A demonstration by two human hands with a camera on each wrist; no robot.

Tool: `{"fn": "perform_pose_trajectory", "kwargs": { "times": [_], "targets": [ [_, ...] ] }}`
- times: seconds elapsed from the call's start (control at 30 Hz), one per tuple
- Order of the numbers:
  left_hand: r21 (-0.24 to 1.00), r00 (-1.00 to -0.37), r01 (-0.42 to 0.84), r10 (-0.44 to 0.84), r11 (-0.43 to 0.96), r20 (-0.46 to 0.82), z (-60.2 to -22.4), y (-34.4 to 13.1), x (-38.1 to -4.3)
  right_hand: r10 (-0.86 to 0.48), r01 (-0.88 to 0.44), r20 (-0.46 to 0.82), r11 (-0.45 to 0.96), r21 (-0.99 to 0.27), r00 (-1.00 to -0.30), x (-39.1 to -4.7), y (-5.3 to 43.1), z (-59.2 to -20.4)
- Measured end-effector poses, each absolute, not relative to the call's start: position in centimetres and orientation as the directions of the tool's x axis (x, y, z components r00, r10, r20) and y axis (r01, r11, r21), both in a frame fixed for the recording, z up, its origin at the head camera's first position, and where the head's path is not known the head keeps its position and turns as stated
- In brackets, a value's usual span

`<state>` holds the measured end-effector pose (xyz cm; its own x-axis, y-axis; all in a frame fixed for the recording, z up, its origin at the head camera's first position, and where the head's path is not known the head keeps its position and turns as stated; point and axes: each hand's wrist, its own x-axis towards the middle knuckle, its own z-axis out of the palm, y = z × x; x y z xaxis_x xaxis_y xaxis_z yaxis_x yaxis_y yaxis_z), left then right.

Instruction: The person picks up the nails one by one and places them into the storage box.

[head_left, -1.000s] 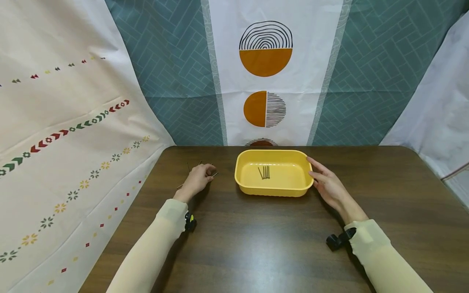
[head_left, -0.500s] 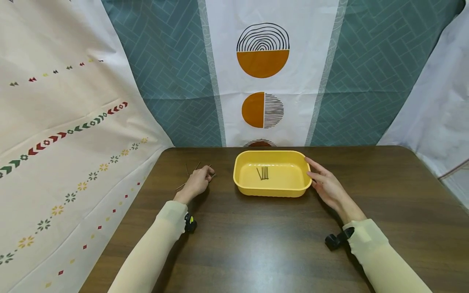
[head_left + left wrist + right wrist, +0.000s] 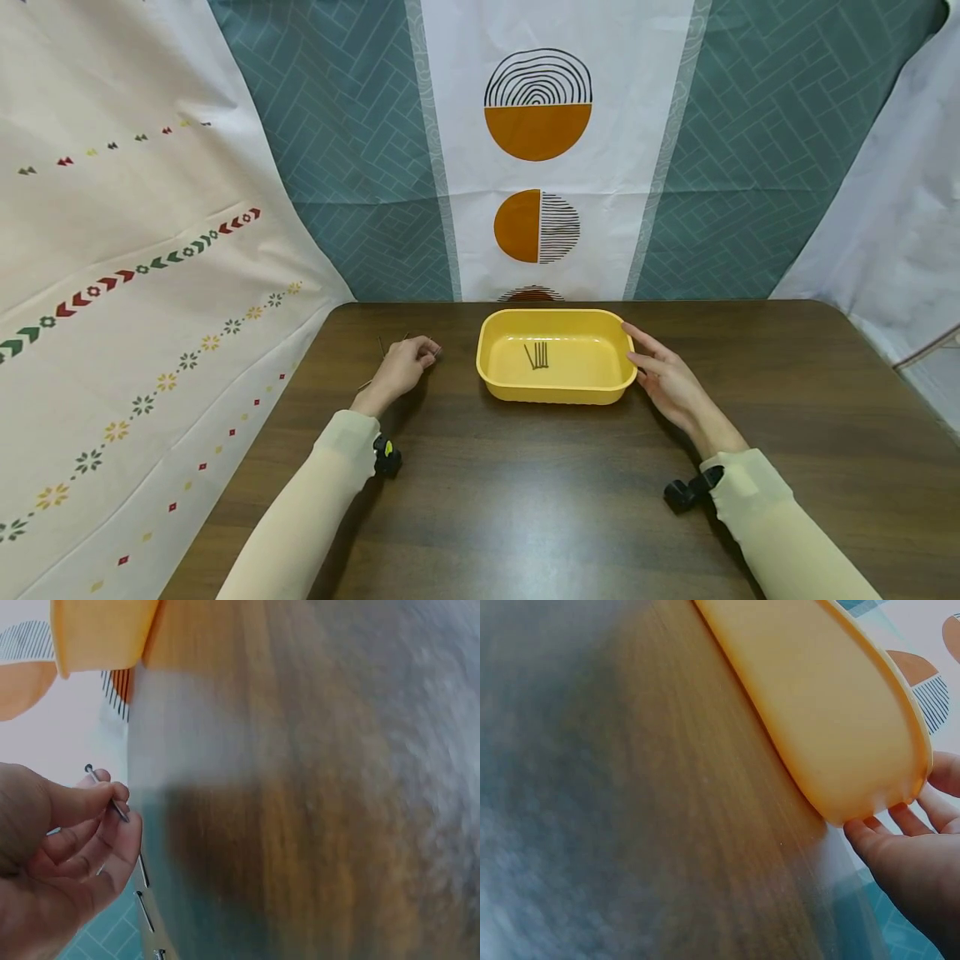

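Left hand (image 3: 399,370) pinches a nail (image 3: 118,808), held slightly higher than a half-second ago and apparently lifted clear of the loose nails (image 3: 145,912) on the counter (image 3: 480,483); right hand (image 3: 670,385) rests spread fingers against the yellow tray (image 3: 555,395), several nails (image 3: 542,356) inside.

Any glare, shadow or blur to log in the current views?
Head view: pale glare on the table, shadow beside the left sleeve. Left wrist view: dark shadow on the table, blurred at right; the nail in the left hand clearer. Right wrist view: table hazy at left, the yellow tray clearer.
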<state>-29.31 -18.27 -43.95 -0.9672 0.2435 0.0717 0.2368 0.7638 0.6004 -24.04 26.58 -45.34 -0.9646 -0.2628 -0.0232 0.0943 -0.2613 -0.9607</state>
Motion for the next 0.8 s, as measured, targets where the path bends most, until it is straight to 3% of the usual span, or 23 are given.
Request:
{"fn": "perform_pose_trajectory", "kwargs": {
  "times": [0.47, 0.8],
  "targets": [
    [0.750, -0.973, 0.207, 0.210, 0.629, 0.092, -42.4, -17.5, -29.6, -0.255, 0.106, -0.042, -0.240, -0.965, -0.966, -24.4, 26.4, -45.2],
    [0.741, -0.962, 0.262, 0.228, 0.618, 0.150, -41.1, -16.3, -29.3, -0.255, 0.103, -0.038, -0.247, -0.964, -0.966, -24.5, 26.4, -45.3]
  ]
}}
